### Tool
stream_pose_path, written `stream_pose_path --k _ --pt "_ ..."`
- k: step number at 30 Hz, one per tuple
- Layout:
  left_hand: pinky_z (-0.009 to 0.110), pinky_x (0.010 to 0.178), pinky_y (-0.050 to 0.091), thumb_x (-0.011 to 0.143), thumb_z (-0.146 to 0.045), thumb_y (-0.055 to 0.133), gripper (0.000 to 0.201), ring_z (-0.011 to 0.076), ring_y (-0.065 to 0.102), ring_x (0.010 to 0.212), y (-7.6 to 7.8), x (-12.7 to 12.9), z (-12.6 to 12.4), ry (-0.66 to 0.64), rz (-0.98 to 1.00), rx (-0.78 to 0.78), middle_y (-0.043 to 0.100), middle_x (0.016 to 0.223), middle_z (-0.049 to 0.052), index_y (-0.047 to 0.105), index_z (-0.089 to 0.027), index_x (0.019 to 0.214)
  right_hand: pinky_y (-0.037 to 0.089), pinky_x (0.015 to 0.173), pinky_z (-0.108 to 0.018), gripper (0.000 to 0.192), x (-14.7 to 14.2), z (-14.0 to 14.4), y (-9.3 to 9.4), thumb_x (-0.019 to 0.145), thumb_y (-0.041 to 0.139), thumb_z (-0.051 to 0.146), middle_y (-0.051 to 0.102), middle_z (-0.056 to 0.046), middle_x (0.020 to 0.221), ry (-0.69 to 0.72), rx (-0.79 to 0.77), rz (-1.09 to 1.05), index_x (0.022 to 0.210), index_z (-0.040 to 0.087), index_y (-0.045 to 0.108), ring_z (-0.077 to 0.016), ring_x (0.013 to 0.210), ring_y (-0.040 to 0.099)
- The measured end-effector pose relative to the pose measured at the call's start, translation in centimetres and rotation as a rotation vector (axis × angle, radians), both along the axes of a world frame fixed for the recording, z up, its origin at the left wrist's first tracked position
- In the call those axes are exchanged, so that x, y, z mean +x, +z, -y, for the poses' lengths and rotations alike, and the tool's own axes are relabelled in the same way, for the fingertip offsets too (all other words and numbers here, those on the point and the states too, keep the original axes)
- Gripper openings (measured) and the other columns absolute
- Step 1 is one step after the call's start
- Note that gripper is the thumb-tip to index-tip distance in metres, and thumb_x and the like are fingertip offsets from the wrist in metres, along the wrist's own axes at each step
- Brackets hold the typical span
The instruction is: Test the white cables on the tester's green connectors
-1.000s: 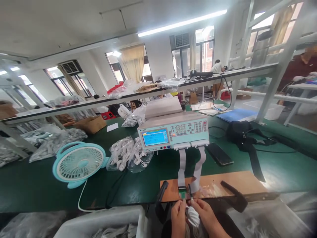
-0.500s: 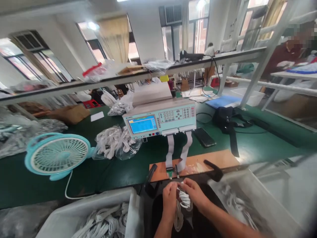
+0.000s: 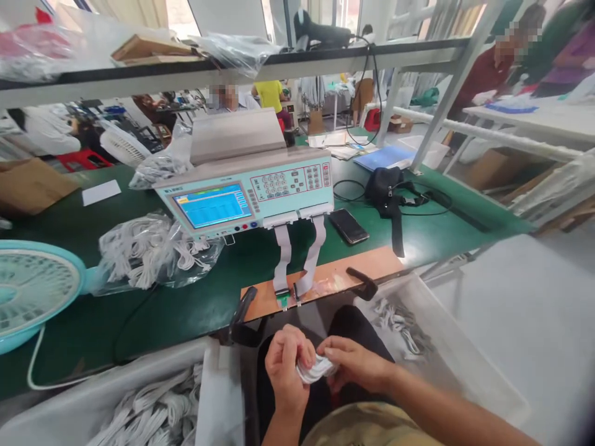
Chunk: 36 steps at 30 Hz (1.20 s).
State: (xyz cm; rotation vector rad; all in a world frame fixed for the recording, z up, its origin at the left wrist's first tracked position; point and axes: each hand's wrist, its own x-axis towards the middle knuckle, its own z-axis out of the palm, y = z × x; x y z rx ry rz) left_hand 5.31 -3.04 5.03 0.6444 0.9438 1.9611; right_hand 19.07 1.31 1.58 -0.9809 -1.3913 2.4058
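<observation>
A coiled white cable (image 3: 317, 370) is held low in front of me, above my lap. My left hand (image 3: 288, 365) closes round the coil's left end, its fingers curled. On the right side, my right hand (image 3: 353, 362) grips the same coil between thumb and fingers; part of that hand's grip is hidden. Just beyond my hands, two small connectors (image 3: 290, 300) sit at the edge of an orange board (image 3: 372, 265). Grey ribbon cables (image 3: 310, 260) run from them up to a light-blue tester (image 3: 251, 192) with a lit screen.
A white bin (image 3: 216, 384) of coiled cables stands at lower left, another bin (image 3: 478, 347) with cables at right. Black clamps (image 3: 362, 284) hold the board. On the green table (image 3: 186, 316) lie a phone (image 3: 348, 227), bagged cables (image 3: 144, 248) and a fan (image 3: 37, 291). People work behind.
My view has tilted down and shifted right. My hands have drawn back from the connectors toward my lap; the coil now lies sideways between them instead of hanging.
</observation>
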Motion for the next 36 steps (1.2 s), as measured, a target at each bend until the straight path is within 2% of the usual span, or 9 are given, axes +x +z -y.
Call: stream_pose_path --k 2,5,10,20,22,25,29,32,36 --pt "0.023 0.059 0.046 0.084 -0.021 0.053 0.017 0.0098 0.053 0.059 -0.3 -0.4 0.4 0.035 -0.198 -0.01 0.05 0.065 -0.003 0.054 -0.017 0.067 0.042 0.058 -0.024 0.038 -0.4 -0.2 -0.1 0.076 0.059 0.05 0.053 0.002 0.074 -0.13 0.039 -0.077 0.099 0.02 0.05 -0.0111 0.06 0.051" --pt "0.027 0.074 0.046 0.077 -0.022 0.061 0.006 0.0147 0.056 0.079 -1.3 -1.4 1.0 -0.031 -0.464 -0.201 0.056 0.086 0.002 0.06 -0.018 0.082 0.041 0.067 -0.025 0.036 0.2 -1.4 0.8 0.076 0.063 0.034 0.051 0.001 0.087 -0.237 0.415 -0.075 0.107 0.022 0.05 -0.0132 0.072 0.05" --pt "0.026 0.068 0.046 0.076 -0.029 0.06 0.013 0.0164 0.056 0.072 -2.4 -1.8 1.6 -0.325 -0.671 -0.476 0.061 0.078 0.002 0.062 -0.018 0.083 0.039 0.084 -0.031 0.043 0.7 -2.3 2.6 0.076 0.055 0.014 0.048 -0.003 0.104 -0.089 0.789 -0.02 0.117 0.022 0.047 -0.018 0.093 0.049" --pt "0.023 0.052 0.046 0.074 -0.038 0.062 0.031 0.017 0.058 0.069 -3.6 -2.9 2.6 -0.566 -0.136 -0.512 0.06 0.079 0.003 0.057 -0.017 0.096 0.037 0.066 -0.024 0.032 0.2 -3.0 1.0 0.073 0.044 0.011 0.044 0.003 0.08 -0.179 0.391 -0.193 0.103 0.022 0.046 -0.0122 0.069 0.043" --pt "0.023 0.051 0.046 0.072 -0.034 0.065 0.029 0.0154 0.057 0.067 -3.9 -3.0 3.0 -0.474 -0.211 -0.494 0.06 0.08 0.003 0.059 -0.017 0.094 0.038 0.069 -0.026 0.031 0.4 -3.3 0.9 0.072 0.044 0.011 0.046 0.0 0.087 -0.174 0.533 -0.16 0.101 0.022 0.048 -0.0138 0.074 0.044" --pt "0.023 0.061 0.049 0.07 -0.027 0.067 0.022 0.0146 0.057 0.072 -4.0 -3.1 3.1 -0.32 -0.439 -0.475 0.06 0.091 0.004 0.062 -0.018 0.09 0.037 0.079 -0.033 0.032 0.2 -3.1 1.3 0.073 0.049 0.012 0.049 -0.004 0.099 -0.06 0.932 -0.043 0.103 0.02 0.051 -0.0192 0.089 0.045" --pt "0.027 0.08 0.047 0.071 -0.023 0.065 0.02 0.019 0.058 0.088 -3.6 -3.1 2.5 -0.309 -0.593 -0.445 0.062 0.093 0.004 0.064 -0.019 0.091 0.033 0.081 -0.037 0.019 -1.0 -2.3 1.8 0.083 0.053 0.018 0.058 -0.005 0.091 0.08 1.404 0.153 0.101 0.021 0.057 -0.021 0.088 0.045" --pt "0.025 0.072 0.048 0.074 -0.025 0.061 0.021 0.0179 0.058 0.081 -3.4 -3.1 2.4 -0.413 -0.558 -0.498 0.064 0.09 0.005 0.065 -0.018 0.093 0.034 0.069 -0.032 0.009 -1.9 -1.8 1.2 0.086 0.05 0.02 0.059 -0.004 0.076 0.158 1.552 0.263 0.087 0.019 0.059 -0.0177 0.073 0.047" --pt "0.021 0.051 0.042 0.073 -0.039 0.061 0.026 0.0135 0.052 0.059 -4.6 -3.0 2.7 -0.512 -0.389 -0.575 0.059 0.068 0.002 0.066 -0.014 0.081 0.035 0.061 -0.028 0.008 -2.0 -1.0 -0.7 0.084 0.049 0.02 0.057 -0.003 0.072 0.234 1.542 0.269 0.079 0.017 0.055 -0.0163 0.066 0.049"
